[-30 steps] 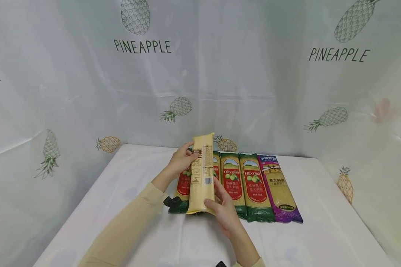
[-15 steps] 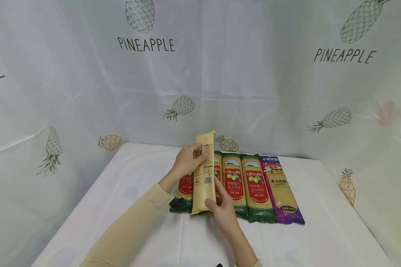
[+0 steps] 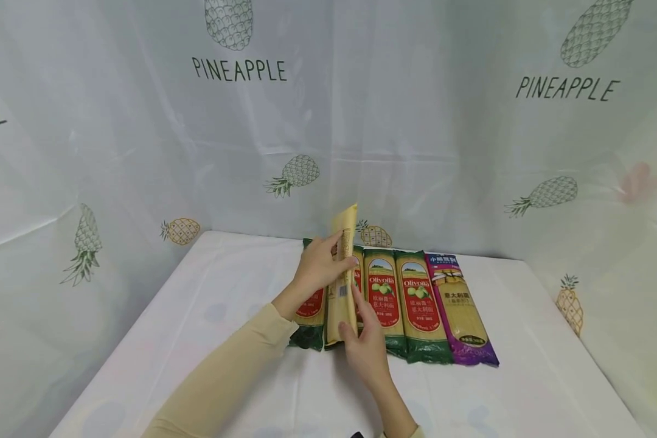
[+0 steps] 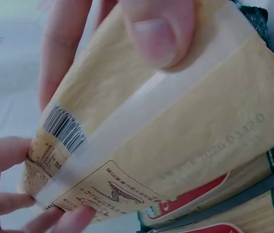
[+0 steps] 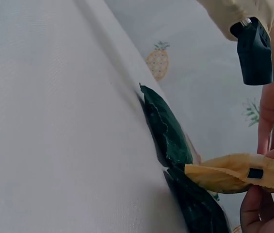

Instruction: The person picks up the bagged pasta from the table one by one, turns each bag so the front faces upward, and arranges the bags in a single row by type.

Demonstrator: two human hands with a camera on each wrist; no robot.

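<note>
Tilted on its edge, a pale yellow pasta packet (image 3: 337, 313) with a barcode is held in both hands above a row of green-ended Olivoilà spaghetti packs (image 3: 383, 331). My left hand (image 3: 319, 266) grips its upper part, thumb on the printed back. Lower down, my right hand (image 3: 368, 347) pinches its right edge between thumb and fingers. In the left wrist view, the packet's back (image 4: 209, 107) shows a seam and a stamped date, with the right thumb pressed over it. In the right wrist view, the packet's crimped end (image 5: 214, 172) stands over the green pack ends (image 5: 168, 131).
A purple pasta pack (image 3: 462, 310) lies at the right end of the row. Beneath everything is a white-covered table (image 3: 241, 377). A pineapple-print curtain (image 3: 394, 121) hangs behind and at both sides. A black wrist device (image 5: 254, 53) is on the left wrist.
The yellow packet has turned from facing me nearly flat to standing on edge, and shifted slightly right. The left hand has moved right with it, uncovering more of the leftmost green pack.
</note>
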